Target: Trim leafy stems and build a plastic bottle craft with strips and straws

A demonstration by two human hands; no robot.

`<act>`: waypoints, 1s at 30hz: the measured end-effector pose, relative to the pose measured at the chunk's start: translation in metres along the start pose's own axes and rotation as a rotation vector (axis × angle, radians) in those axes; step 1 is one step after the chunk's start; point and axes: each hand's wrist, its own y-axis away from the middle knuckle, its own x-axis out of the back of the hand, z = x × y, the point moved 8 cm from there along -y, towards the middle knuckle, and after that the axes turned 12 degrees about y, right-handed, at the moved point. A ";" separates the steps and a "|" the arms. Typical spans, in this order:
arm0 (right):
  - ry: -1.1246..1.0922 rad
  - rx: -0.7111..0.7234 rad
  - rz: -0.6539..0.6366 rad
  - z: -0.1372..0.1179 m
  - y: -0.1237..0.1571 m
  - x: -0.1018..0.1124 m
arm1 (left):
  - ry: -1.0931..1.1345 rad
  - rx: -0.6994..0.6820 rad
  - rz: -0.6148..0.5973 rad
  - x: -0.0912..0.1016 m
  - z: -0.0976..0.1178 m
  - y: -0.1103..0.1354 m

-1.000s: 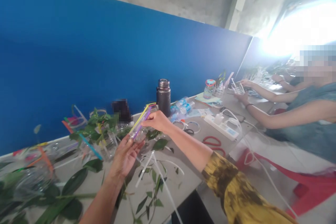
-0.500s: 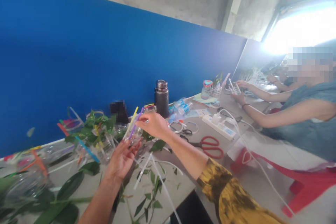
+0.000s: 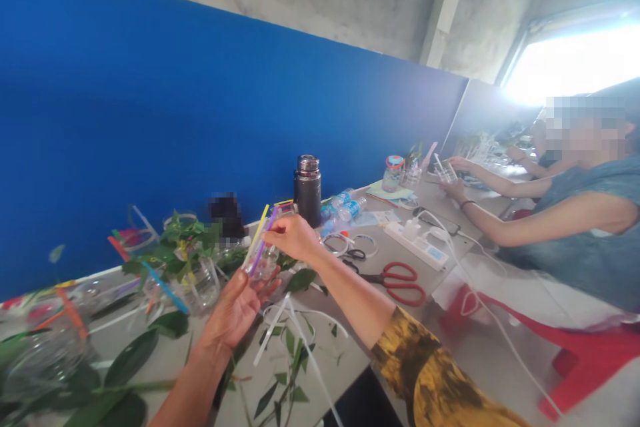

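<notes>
My left hand, palm up, is closed around the lower part of a clear plastic bottle piece. Strips stand up along the piece: a purple strip, a yellow strip and a pale one. My right hand pinches at the purple strip near its upper end, with the fingertips partly turned away. Below my hands, white strips and cut leaves lie on the grey table. Leafy stems stand among clear plastic pieces on the left.
A dark thermos stands behind my right hand. Red-handled scissors, a white power strip with a cable, and small water bottles lie to the right. Another person works farther right. A blue partition borders the back.
My left hand and the plastic piece have shifted slightly right, and the strips tilt a little differently. My right hand stays almost in place at the purple strip.
</notes>
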 end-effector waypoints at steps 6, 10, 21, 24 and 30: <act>0.032 0.086 -0.034 -0.010 0.003 -0.006 | -0.041 -0.049 -0.008 -0.001 0.005 -0.002; 0.041 0.120 -0.040 -0.007 0.003 -0.012 | -0.070 -0.037 -0.006 -0.004 0.002 0.002; -0.038 0.105 0.017 0.008 0.003 -0.020 | -0.076 -0.171 -0.004 -0.004 0.003 0.001; -0.053 0.102 0.006 0.009 0.003 -0.022 | -0.093 -0.197 0.009 -0.004 0.004 0.002; -0.124 0.077 -0.024 0.014 -0.001 -0.026 | -0.109 -0.203 0.024 -0.004 0.002 0.003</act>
